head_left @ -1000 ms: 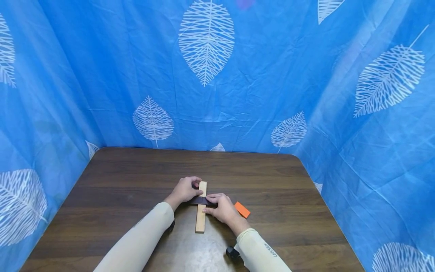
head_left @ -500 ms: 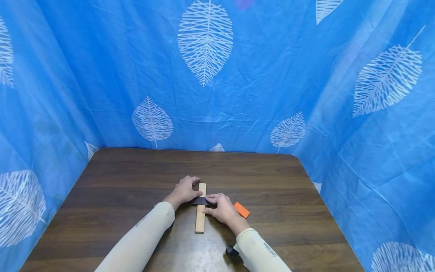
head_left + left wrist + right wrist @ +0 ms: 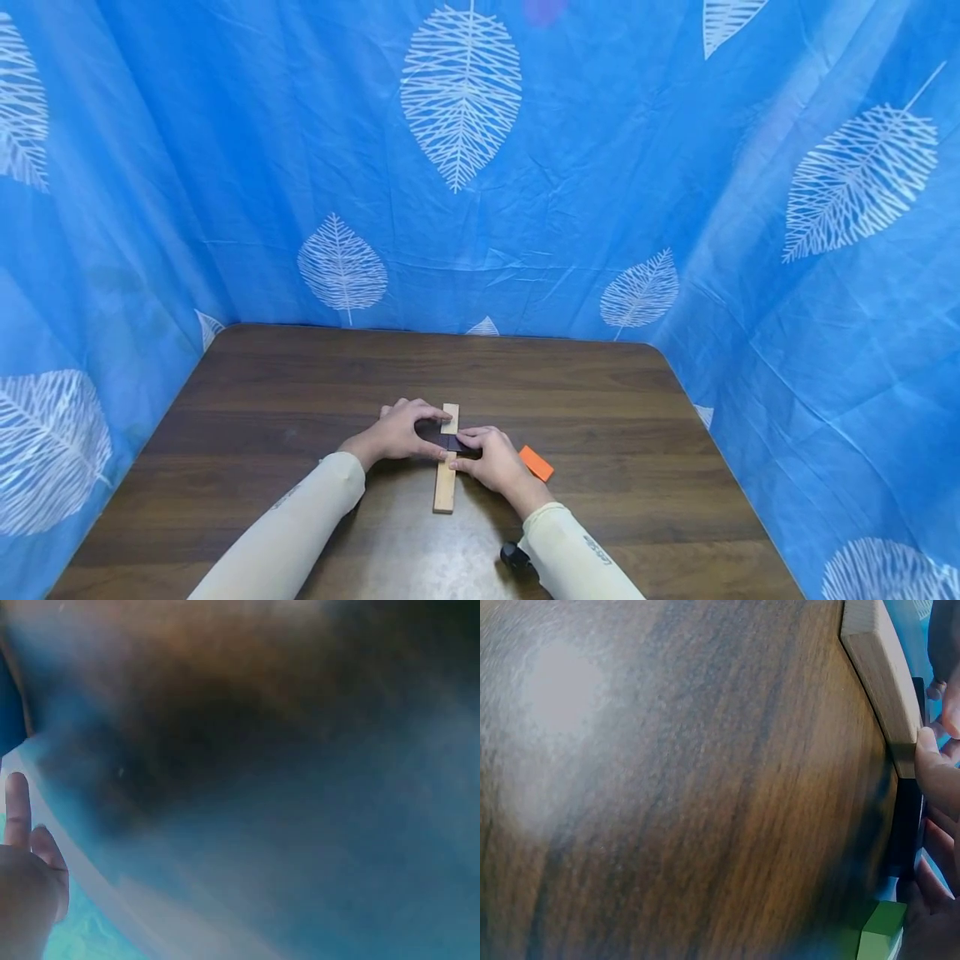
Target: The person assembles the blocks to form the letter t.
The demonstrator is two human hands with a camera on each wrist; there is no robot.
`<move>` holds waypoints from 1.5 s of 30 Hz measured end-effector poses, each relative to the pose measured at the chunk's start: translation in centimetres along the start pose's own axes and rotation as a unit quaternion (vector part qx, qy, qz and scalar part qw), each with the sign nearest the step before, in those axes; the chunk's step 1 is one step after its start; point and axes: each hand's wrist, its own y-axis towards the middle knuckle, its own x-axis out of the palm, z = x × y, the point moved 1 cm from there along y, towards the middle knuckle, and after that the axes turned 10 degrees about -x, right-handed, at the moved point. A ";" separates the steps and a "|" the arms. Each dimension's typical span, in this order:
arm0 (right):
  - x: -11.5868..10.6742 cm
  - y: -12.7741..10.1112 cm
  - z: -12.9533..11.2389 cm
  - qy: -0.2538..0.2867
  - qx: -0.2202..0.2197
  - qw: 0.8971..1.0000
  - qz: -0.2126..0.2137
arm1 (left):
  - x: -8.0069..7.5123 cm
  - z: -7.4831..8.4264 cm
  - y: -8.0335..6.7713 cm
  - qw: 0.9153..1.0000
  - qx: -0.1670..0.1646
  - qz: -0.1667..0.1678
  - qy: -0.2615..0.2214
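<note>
My hands meet at a dark piece (image 3: 430,431) on the tabletop (image 3: 570,375), a little right of my left sleeve. It lies flat with its long axis running left to right. Pale wood shows on either side of it: a far length (image 3: 451,412) and a near length (image 3: 444,487), both in line and pointing away from me, the far end leaning slightly right. I count two visible stretches of wood, but can't tell whether they join under the dark piece. A seam crosses its middle, so I can't tell whether it is one piece or two.

My left hand (image 3: 401,432) has thumb and fingers spread wide around the dark piece's left part, gripping nothing. My right hand (image 3: 495,460) pinches its right part, thumb also touching the near length.

Lettering on my right sleeve (image 3: 577,554) seems to read "LetsSlim"; a mark on my left sleeve (image 3: 292,533) is too faint to read.

One orange block (image 3: 536,463) lies just beside my right hand. The right wrist view shows one green block (image 3: 877,934).
</note>
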 end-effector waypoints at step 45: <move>-2.4 -4.1 3.4 -0.016 0.064 0.987 0.148 | 0.5 0.7 -0.2 0.998 -0.039 -0.017 0.048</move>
